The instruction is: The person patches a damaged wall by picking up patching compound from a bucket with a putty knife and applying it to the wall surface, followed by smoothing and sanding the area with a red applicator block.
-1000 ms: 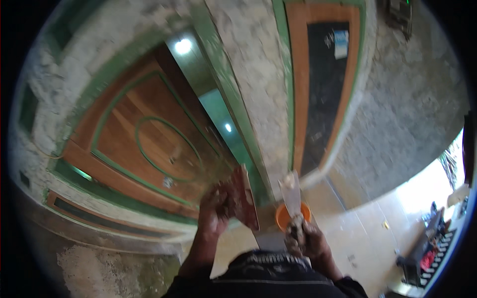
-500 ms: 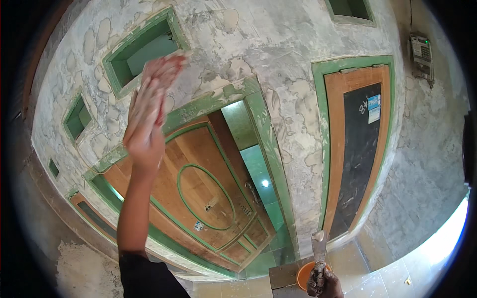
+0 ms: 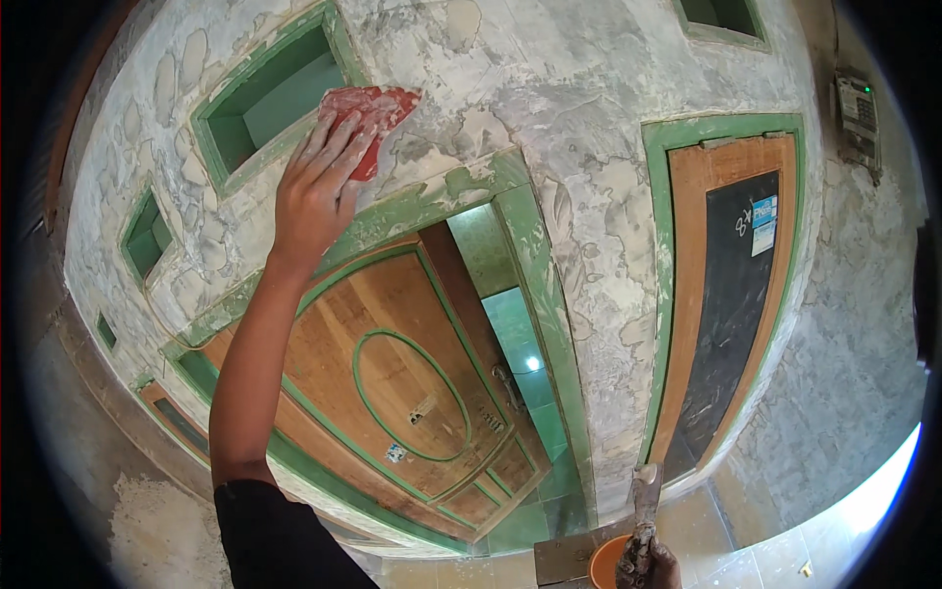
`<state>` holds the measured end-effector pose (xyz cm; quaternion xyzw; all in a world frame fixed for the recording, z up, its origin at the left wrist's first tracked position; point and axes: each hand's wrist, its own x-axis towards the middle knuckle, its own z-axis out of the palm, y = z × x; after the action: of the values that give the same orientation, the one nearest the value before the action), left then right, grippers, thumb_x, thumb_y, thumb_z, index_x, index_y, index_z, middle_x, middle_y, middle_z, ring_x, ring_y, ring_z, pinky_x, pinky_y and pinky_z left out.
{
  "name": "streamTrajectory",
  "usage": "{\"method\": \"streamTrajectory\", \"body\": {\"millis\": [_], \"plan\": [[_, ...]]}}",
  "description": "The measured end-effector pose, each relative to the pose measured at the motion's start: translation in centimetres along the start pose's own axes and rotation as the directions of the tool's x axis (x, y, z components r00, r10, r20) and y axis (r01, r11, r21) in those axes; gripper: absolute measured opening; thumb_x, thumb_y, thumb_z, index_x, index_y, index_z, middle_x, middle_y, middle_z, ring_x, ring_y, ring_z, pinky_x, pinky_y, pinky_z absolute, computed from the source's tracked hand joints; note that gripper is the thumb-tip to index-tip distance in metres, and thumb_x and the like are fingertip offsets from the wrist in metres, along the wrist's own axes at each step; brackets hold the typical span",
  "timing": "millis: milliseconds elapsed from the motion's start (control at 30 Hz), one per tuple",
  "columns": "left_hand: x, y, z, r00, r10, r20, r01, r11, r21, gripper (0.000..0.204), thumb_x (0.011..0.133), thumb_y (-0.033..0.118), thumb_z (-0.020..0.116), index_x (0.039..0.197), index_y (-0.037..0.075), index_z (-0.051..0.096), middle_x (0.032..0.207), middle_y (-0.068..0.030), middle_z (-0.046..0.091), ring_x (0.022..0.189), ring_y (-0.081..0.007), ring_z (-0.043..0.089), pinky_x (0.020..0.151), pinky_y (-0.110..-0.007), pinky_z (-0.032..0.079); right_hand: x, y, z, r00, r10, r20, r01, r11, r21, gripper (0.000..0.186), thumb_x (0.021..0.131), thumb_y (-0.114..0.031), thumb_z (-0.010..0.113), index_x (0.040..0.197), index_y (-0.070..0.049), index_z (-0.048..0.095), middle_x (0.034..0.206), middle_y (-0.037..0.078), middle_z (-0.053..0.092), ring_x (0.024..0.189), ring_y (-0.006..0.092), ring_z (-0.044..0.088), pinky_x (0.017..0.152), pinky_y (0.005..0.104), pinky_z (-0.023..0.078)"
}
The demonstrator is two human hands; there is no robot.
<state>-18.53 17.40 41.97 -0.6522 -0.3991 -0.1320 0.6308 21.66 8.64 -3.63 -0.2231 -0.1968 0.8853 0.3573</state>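
Note:
My left hand (image 3: 316, 196), its fingers spread over a red putty spreader (image 3: 391, 106), presses the sheet against the patchy grey wall (image 3: 549, 118). The spreader is smeared with pale putty and lies between a green-framed vent opening (image 3: 280, 88) and the green door frame (image 3: 432, 201). Low at the right, my right hand (image 3: 663, 569) is closed round the handle of a putty-caked putty knife (image 3: 645, 496). Its blade points up with a pale lump of putty near the tip. An orange bucket (image 3: 601, 567) stands just behind that hand, partly hidden by it.
A wooden door (image 3: 392, 304) with green trim stands ajar below my left arm. Farther right is a narrow wooden door with a black panel (image 3: 734, 285). A meter box (image 3: 858, 113) hangs on the right wall. Tiled floor (image 3: 687, 530) lies below.
My left hand has turned from edge-on to flat, laying the spreader on the wall slightly to the right. The right hand keeps the putty knife upright, a little farther right in view.

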Motion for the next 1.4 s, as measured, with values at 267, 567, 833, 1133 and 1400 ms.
{"method": "streamTrajectory", "body": {"millis": [267,567,833,1133,1400], "plan": [[1.4,-0.3,1.5,1.0,0.009,-0.003,-0.009,0.991,-0.136,0.063,0.066,-0.002,0.063,0.127,0.011,0.05,0.133,-0.0096,0.045,0.124,-0.0323,0.041,0.105,-0.045,0.032,0.3,-0.8,2.0,0.999,0.034,0.038,-0.034,0.999,0.019,0.04,0.092,-0.047,0.043,0.108,-0.011,0.049,0.061,-0.002,0.042,0.043,0.0085,0.034,0.038,0.0221,0.028],[2.1,-0.1,2.1,0.98,0.138,0.142,-0.129,0.989,-0.071,0.07,0.064,0.007,0.071,0.129,0.012,0.047,0.136,-0.0068,0.042,0.126,-0.0298,0.037,0.109,-0.048,0.024,0.8,0.6,1.0,0.999,0.011,-0.039,-0.01,1.0,0.024,0.034,0.095,-0.042,0.038,0.105,-0.012,0.051,0.064,-0.002,0.045,0.044,0.0089,0.036,0.036,0.0226,0.029],[-2.2,-1.7,-1.2,0.962,0.125,0.244,-0.124,0.992,-0.02,0.059,0.066,0.006,0.068,0.122,0.011,0.053,0.133,-0.0068,0.047,0.125,-0.0293,0.039,0.107,-0.048,0.028,0.0,0.1,0.7,0.999,-0.008,0.034,0.008,1.0,-0.002,0.036,0.094,-0.045,0.039,0.105,-0.012,0.052,0.064,-0.002,0.045,0.044,0.0098,0.035,0.037,0.0225,0.028],[2.4,0.7,1.2,0.971,0.2,-0.129,-0.198,0.98,0.03,0.044,0.075,0.006,0.058,0.118,0.015,0.057,0.129,-0.0043,0.051,0.119,-0.0266,0.047,0.103,-0.044,0.035,-0.4,-0.9,2.5,0.998,0.041,0.042,-0.041,0.999,0.004,0.034,0.094,-0.044,0.04,0.103,-0.013,0.05,0.06,-0.003,0.039,0.042,0.0077,0.031,0.037,0.0217,0.026],[1.0,-0.9,0.4,0.967,0.189,0.171,-0.198,0.979,0.038,0.051,0.068,0.007,0.064,0.118,0.016,0.058,0.13,-0.0029,0.049,0.125,-0.0252,0.041,0.106,-0.046,0.03,-1.5,-0.9,2.6,0.999,-0.004,0.054,0.005,1.0,-0.028,0.034,0.094,-0.044,0.039,0.101,-0.012,0.049,0.057,-0.003,0.038,0.041,0.0079,0.03,0.038,0.022,0.026]]}}
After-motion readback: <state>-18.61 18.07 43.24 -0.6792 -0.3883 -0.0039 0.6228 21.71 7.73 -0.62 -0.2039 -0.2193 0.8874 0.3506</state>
